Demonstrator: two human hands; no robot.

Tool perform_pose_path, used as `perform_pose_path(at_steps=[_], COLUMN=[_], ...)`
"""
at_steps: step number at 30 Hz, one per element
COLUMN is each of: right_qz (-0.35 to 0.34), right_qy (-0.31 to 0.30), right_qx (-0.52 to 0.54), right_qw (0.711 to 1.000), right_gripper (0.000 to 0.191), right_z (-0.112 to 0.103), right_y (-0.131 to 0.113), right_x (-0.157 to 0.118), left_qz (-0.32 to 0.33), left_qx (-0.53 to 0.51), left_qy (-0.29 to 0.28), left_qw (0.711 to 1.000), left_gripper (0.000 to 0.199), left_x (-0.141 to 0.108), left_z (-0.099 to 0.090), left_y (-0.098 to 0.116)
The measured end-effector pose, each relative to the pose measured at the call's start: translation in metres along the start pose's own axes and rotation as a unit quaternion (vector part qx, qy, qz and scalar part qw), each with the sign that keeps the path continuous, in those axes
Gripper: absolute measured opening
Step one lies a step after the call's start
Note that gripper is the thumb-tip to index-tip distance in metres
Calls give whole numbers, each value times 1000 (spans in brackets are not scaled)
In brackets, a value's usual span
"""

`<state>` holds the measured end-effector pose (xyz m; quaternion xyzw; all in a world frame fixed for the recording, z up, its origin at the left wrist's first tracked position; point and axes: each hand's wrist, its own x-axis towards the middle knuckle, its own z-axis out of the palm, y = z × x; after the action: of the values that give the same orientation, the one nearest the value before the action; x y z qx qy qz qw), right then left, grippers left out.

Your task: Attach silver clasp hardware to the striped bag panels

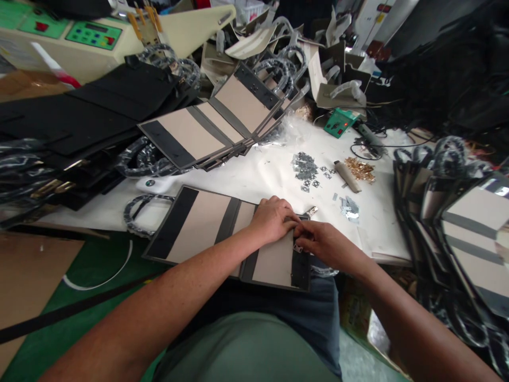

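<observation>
An unfolded bag panel (199,220) with beige lining and black edge strips lies across my lap and the table's front edge. Over its right part rests my left hand (272,218), fingers bent together near the black end strip; what they pinch is hidden. My right hand (318,241) meets those fingertips with its own fingers curled closed over the strip, their contents hidden too. A small metal plate (298,248) shows just below the right fingertips. Beyond the hands, a metal clasp piece (310,211) sticks out at the panel's far edge.
More bag panels (214,122) with wrapped handles are stacked behind, and black ones (119,101) at left. Small metal plates (305,167), gold fasteners (360,170) and flat metal strips (350,208) lie on the white table (258,178). Further bags (469,223) stand at right. A green box (340,123) sits behind.
</observation>
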<state>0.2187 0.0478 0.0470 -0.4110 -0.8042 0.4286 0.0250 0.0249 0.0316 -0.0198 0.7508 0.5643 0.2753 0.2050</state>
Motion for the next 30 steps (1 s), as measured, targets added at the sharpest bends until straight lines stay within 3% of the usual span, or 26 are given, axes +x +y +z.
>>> perform_pose_path(at_steps=[12,17,24,30], right_qz=[-7,-15,8,22], right_qy=[-25,-2,80,113], right_qx=[-78,-91,-136,-30], right_qw=[997,996,987,993], right_gripper=[15,13,12,15], right_z=[-4,2,16,27], right_y=[0,4,18,16], right_x=[8,10,-9,-26], left_qz=[1,4,8,5], left_qx=[-18,-16,-18,-20], left_qy=[7,4,11,1], left_qw=[1000,1000,1000,1000], left_gripper=[5,7,6,7], left_x=[-1,-1,-1,-1], left_z=[1,0,2,3], left_y=[-1,-1,-1,-2])
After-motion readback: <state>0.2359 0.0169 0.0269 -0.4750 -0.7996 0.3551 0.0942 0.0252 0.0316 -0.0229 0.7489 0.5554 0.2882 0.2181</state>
